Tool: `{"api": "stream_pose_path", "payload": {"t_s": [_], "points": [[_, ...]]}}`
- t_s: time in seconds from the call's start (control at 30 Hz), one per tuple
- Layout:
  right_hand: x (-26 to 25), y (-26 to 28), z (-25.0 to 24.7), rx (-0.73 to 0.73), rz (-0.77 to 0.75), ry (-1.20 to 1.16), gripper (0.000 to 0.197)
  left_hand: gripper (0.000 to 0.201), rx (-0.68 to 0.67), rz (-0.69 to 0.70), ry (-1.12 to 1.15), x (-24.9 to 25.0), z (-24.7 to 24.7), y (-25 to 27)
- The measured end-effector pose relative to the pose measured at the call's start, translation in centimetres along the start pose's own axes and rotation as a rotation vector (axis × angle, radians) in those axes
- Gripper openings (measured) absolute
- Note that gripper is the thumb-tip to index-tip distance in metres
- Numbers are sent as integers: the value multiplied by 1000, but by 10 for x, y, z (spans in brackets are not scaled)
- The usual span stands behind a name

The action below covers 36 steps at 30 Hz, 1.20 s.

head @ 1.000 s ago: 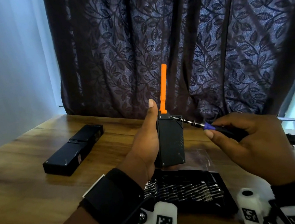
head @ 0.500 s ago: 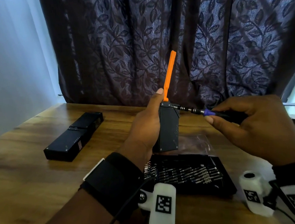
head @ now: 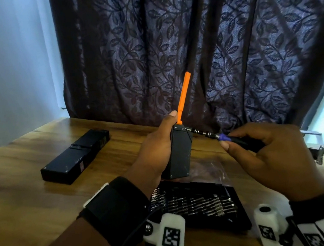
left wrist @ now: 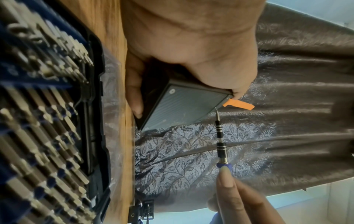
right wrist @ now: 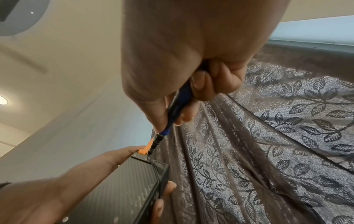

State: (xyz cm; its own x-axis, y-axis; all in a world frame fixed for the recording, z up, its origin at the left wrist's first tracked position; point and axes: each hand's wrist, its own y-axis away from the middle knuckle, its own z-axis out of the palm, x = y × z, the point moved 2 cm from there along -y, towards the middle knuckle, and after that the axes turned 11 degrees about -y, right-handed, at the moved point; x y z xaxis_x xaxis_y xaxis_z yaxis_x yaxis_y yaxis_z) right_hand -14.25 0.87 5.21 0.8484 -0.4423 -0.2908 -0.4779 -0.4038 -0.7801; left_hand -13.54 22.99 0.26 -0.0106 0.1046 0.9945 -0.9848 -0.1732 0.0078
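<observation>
My left hand [head: 157, 152] grips a black rectangular box [head: 179, 153] upright above the table, thumb along its left edge, fingers wrapped behind. An orange stick [head: 183, 99] rises from the box's top. My right hand [head: 265, 150] holds a small screwdriver [head: 210, 135] with a blue collar and a black and silver shaft; its tip sits on a screw at the box's top right corner. The left wrist view shows the box [left wrist: 182, 104], orange stick [left wrist: 239, 104] and screwdriver [left wrist: 220, 139]. In the right wrist view the screwdriver tip [right wrist: 148, 156] meets the box [right wrist: 134, 181].
An open black case of several screwdriver bits [head: 197, 203] lies on the wooden table [head: 21, 194] just below my hands. A second long black box [head: 76, 156] lies at the left. A clear plastic bag [head: 209, 170] and a metal bracket [head: 317, 153] sit to the right. A dark leaf-patterned curtain [head: 187, 46] hangs behind.
The box turned, so its broad face now shows narrower and the orange stick leans right. The screwdriver stayed at the top right corner and lies flatter.
</observation>
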Motion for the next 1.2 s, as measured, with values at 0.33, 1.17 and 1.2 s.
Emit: {"api": "stream_pose_path", "payload": {"t_s": [0.33,1.17,1.2], "points": [[3,0,2,-11,27,-6,9,56,-25,-13,23,-3,1,-2],[2,-1,-6,-66,50,161,20,83,51,-24,-306,-11,1,-13],[1,-1,-6,-68,58,158,18,86,55,-20,-318,-11,1,-14]]}}
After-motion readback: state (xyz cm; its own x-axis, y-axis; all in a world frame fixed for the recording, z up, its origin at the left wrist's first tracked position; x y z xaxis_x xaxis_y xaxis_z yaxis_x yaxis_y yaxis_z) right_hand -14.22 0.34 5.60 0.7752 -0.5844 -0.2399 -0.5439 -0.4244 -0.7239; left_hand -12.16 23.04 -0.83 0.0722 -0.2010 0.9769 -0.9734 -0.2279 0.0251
